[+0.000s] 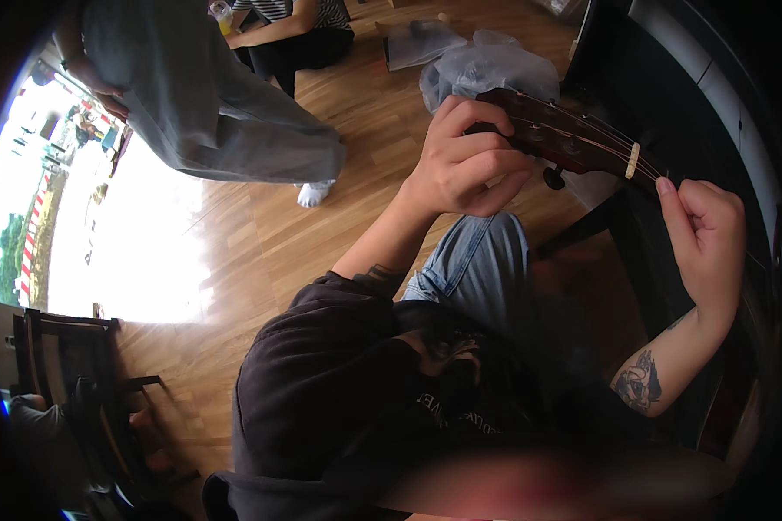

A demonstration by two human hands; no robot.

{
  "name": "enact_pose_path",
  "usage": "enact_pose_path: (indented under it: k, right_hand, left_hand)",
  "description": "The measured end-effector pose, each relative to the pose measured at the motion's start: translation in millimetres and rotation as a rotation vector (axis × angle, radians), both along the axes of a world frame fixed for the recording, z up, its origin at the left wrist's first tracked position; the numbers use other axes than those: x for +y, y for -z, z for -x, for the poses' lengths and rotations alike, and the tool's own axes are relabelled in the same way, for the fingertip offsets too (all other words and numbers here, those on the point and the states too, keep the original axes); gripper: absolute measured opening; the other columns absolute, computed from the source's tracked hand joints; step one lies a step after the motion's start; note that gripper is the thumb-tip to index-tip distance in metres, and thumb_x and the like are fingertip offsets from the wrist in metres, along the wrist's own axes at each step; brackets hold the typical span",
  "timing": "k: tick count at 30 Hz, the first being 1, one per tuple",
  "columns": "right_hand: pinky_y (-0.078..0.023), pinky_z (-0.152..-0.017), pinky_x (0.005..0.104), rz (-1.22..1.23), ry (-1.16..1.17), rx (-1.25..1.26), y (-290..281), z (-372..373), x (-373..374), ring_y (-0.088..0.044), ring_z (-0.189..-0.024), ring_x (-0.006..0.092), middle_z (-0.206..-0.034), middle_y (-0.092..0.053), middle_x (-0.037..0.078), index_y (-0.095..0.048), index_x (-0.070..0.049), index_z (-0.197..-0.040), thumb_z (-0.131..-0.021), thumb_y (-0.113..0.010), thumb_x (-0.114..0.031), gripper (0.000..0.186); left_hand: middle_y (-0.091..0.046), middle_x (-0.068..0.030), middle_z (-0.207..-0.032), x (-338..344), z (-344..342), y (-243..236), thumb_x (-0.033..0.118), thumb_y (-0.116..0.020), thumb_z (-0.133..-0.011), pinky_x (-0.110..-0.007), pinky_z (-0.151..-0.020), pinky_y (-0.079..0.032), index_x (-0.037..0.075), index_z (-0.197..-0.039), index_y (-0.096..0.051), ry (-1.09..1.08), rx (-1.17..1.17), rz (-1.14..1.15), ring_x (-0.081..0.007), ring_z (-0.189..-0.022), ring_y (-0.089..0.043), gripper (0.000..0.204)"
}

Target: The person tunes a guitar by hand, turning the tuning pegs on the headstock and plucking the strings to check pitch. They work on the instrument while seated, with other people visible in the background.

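A guitar's dark brown headstock (565, 130), strung with copper-coloured strings and fitted with tuning pegs, slants across the upper right toward a pale nut (632, 161). My left hand (478, 156) has its fingers curled at the headstock's upper end, around a tuning peg that is mostly hidden by them. My right hand (702, 230) is closed at the neck just beyond the nut, its thumb tip against the strings. The guitar's body is hard to make out in the dark right side.
A person in grey trousers (208, 122) stands at upper left; another in a striped top (278, 30) sits behind, holding a drink. Clear plastic bags (487, 65) lie on the wooden floor (278, 234). A black panel (634, 69) rises at right; dark chairs (65, 347) stand lower left beside a bright glass opening.
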State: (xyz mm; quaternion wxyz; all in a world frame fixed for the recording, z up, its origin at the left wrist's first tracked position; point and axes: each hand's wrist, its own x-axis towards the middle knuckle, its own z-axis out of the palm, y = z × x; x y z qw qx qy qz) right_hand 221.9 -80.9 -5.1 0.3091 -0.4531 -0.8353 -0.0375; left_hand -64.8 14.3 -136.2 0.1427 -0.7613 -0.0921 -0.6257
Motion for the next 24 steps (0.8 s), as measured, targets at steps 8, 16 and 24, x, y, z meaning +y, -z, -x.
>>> enact_pose_path:
  k: [8,16,24]
  right_hand:
    - [-0.020,-0.050,0.0361,-0.002,-0.013,-0.012,2.8,-1.6,2.5,-0.027,-0.050,0.0134,-0.057,-0.032,0.007,-0.041,0.001,-0.066,-0.102,-0.068,-0.003,0.045]
    - [-0.020,-0.052,0.0350,-0.035,-0.010,-0.057,11.2,-17.3,3.0,-0.025,-0.055,0.0102,-0.060,-0.030,0.002,-0.038,-0.002,-0.068,-0.106,-0.064,-0.005,0.046]
    - [-0.021,-0.049,0.0354,-0.012,-0.020,-0.005,-2.2,5.8,-1.0,-0.030,-0.048,0.0128,-0.056,-0.036,0.008,-0.044,0.002,-0.067,-0.102,-0.068,-0.005,0.043]
  left_hand:
    - [-0.065,0.0010,-0.079,-9.6,3.0,-3.2,0.004,-0.078,-0.064,-0.037,-0.072,-0.045,0.015,-0.092,-0.076,-0.075,0.018,0.071,-0.0234,-0.091,-0.065,0.030]
    - [-0.064,-0.0032,-0.097,-11.6,10.9,-3.0,0.015,-0.093,-0.068,-0.039,-0.076,-0.050,0.012,-0.093,-0.077,-0.028,0.021,0.003,-0.0264,-0.094,-0.067,0.030]
    - [-0.067,-0.0017,-0.079,-11.4,-9.6,6.0,0.001,-0.085,-0.069,-0.038,-0.078,-0.050,0.009,-0.098,-0.076,-0.213,-0.086,0.020,-0.0259,-0.089,-0.067,0.032]
